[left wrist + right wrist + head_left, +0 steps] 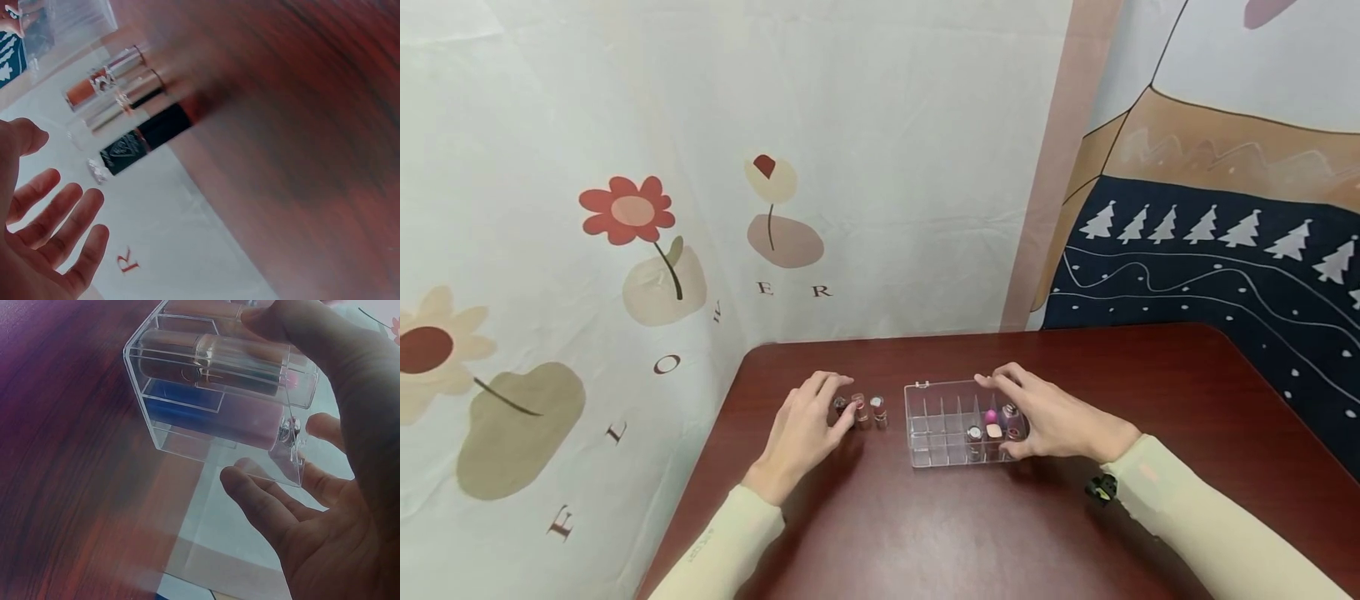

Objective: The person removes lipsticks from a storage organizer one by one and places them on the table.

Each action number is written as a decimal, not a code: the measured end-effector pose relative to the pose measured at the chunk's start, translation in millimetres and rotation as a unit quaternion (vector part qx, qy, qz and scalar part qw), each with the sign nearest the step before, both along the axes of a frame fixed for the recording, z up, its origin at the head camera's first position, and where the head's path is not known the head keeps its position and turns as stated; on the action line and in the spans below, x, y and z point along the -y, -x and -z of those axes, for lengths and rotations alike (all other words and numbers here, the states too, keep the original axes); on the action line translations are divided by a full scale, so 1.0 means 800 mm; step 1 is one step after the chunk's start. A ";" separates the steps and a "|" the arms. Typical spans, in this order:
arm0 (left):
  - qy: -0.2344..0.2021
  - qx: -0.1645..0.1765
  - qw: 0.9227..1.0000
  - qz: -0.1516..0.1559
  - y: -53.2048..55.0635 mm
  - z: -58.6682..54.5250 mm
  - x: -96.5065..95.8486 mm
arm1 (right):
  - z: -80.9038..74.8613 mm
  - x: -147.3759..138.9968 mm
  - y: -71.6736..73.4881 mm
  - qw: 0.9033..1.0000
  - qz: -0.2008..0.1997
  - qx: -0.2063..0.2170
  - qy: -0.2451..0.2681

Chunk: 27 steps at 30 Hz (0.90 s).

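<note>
My left hand (805, 425) is beside three upright cosmetic tubes, fingers apart and loosely bent. In the left wrist view these are a black tube (147, 140) with clear top, a clear-and-gold tube (122, 103) and a clear tube with orange base (81, 94); a gap shows between them and the fingers. My right hand (1048, 412) spans the right end of a clear divided organizer box (928, 454), thumb at the front wall and fingers at the back wall. Inside that end stand several cosmetics, among them a blue-and-pink tube (212, 415) and a dark-and-clear tube (172, 359).
The box's left compartments hold nothing visible. Beneath everything is a reddish-brown tabletop (910, 533). A pale curtain with flower prints (887, 150) hangs behind it, and a dark cloth with white trees (1210, 267) hangs at the right.
</note>
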State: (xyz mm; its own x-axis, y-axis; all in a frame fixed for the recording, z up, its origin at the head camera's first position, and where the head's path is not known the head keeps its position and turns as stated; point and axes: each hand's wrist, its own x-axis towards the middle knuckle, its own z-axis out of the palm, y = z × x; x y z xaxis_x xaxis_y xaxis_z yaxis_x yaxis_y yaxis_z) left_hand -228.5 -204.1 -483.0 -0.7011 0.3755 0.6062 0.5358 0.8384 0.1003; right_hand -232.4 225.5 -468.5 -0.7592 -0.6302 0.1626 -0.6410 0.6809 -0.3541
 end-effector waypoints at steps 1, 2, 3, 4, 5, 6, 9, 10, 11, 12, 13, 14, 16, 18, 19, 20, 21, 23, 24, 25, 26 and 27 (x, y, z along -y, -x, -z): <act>-0.001 -0.002 1.000 0.003 -0.001 -0.002 -0.003 | 0.000 0.000 0.000 1.000 0.001 0.003 0.000; -0.001 -0.005 1.000 0.005 -0.002 -0.004 -0.005 | 0.000 -0.001 0.000 1.000 0.001 0.003 0.001; -0.001 -0.005 1.000 0.008 -0.003 -0.006 -0.008 | -0.001 -0.001 0.000 1.000 0.000 0.004 0.002; -0.002 -0.006 1.000 0.010 -0.004 -0.007 -0.011 | -0.001 -0.002 -0.001 1.000 0.000 0.005 0.004; -0.003 -0.007 1.000 0.013 -0.005 -0.008 -0.014 | -0.001 -0.003 -0.001 1.000 -0.002 0.003 0.006; -0.002 -0.007 1.000 0.016 -0.007 -0.010 -0.018 | -0.001 -0.003 -0.001 1.000 -0.004 0.002 0.008; -0.002 -0.010 1.000 0.026 -0.010 -0.013 -0.028 | -0.001 -0.005 -0.002 1.000 -0.007 0.002 0.015; -0.003 -0.011 0.999 0.031 -0.011 -0.013 -0.032 | -0.001 -0.006 -0.002 1.000 -0.009 0.003 0.017; -0.003 -0.011 0.999 0.036 -0.012 -0.014 -0.036 | -0.001 -0.006 -0.002 1.000 -0.011 0.006 0.018; -0.004 -0.011 0.999 0.041 -0.012 -0.014 -0.040 | -0.001 -0.006 -0.003 1.000 -0.010 0.009 0.018; -0.007 -0.008 0.999 0.046 -0.013 -0.014 -0.044 | -0.001 -0.007 -0.004 1.000 -0.010 0.012 0.018; -0.010 -0.006 0.999 0.052 -0.014 -0.014 -0.047 | -0.001 -0.008 -0.004 1.000 -0.010 0.014 0.018; -0.014 0.001 0.998 0.063 -0.015 -0.014 -0.054 | -0.001 -0.009 -0.006 1.000 -0.006 0.018 0.020; -0.015 0.014 0.997 0.070 -0.016 -0.014 -0.060 | -0.001 -0.012 -0.007 1.000 -0.003 0.014 0.022; -0.014 0.021 0.997 0.073 -0.016 -0.014 -0.063 | -0.001 -0.013 -0.007 1.000 -0.002 0.010 0.023; -0.013 0.026 0.997 0.075 -0.017 -0.015 -0.066 | -0.002 -0.015 -0.007 1.000 -0.003 0.005 0.025; -0.011 0.029 0.997 0.077 -0.017 -0.015 -0.069 | -0.002 -0.016 -0.007 1.000 -0.002 0.000 0.026; -0.008 0.037 0.996 0.080 -0.019 -0.016 -0.075 | -0.003 -0.018 -0.006 1.000 -0.004 -0.007 0.030; -0.007 0.036 0.996 0.082 -0.020 -0.016 -0.078 | -0.003 -0.019 -0.006 0.999 -0.004 -0.008 0.032; -0.005 0.033 0.996 0.084 -0.021 -0.017 -0.081 | -0.003 -0.020 -0.005 0.999 -0.005 -0.008 0.035; -0.004 0.032 0.996 0.088 -0.021 -0.017 -0.085 | -0.003 -0.020 -0.004 0.999 -0.007 -0.008 0.038; -0.004 0.030 0.995 0.092 -0.022 -0.017 -0.089 | -0.002 -0.021 -0.004 0.999 -0.008 -0.005 0.041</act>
